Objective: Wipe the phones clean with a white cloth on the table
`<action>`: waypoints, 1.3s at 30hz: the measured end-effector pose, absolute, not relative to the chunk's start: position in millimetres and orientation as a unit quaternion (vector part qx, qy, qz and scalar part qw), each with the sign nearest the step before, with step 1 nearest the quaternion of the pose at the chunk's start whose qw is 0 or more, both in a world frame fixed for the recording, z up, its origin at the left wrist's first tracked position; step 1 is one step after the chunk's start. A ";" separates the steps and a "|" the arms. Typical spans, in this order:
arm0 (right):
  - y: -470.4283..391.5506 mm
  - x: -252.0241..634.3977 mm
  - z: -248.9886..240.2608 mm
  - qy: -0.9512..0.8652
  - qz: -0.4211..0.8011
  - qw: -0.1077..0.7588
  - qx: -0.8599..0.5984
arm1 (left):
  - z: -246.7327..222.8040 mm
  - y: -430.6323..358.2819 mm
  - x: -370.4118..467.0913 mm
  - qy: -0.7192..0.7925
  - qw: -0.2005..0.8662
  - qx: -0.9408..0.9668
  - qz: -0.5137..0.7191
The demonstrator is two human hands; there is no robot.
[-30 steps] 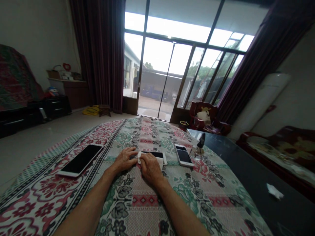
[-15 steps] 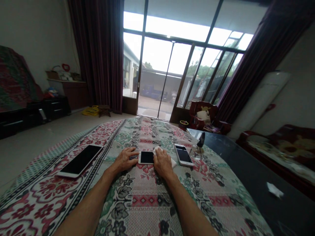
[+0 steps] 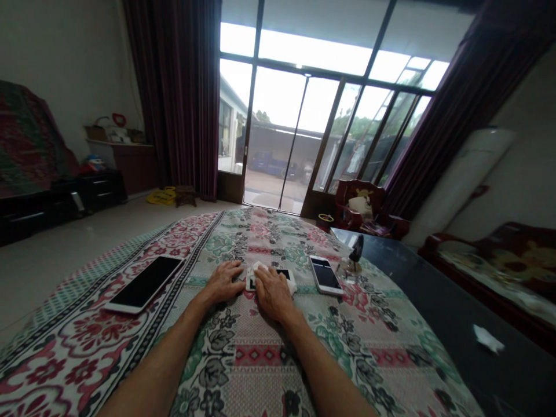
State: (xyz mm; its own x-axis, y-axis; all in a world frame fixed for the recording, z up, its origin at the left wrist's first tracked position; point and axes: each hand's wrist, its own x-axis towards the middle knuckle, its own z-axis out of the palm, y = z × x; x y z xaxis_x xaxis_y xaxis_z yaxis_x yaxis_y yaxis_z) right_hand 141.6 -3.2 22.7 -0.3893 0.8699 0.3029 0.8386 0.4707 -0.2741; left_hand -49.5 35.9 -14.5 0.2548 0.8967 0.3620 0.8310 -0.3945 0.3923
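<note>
A white-framed smartphone lies sideways on the flowered tablecloth, its dark screen partly covered. My right hand presses a white tissue flat onto that screen; some of the tissue shows past the fingers and by the palm. At the phone's left end rests my left hand, fingers spread on the cloth and fingertips against or very close to the phone's edge. Another white phone lies to the right of my hands. Farther left is a larger white device with a black screen, a big phone or small tablet.
A small dark ornament on a clear base stands at the table's right side. Crumpled white paper lies on the black surface to the right. Beyond the table are glass doors, dark curtains and a wooden armchair.
My right hand has slid left across the phone with the tissue, uncovering the right part of the screen. My left hand stays at the phone's left end.
</note>
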 end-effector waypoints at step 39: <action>32.6 159.0 24.4 -0.753 -0.014 0.179 -0.633 | 11.1 21.4 -37.1 0.643 0.166 0.731 0.157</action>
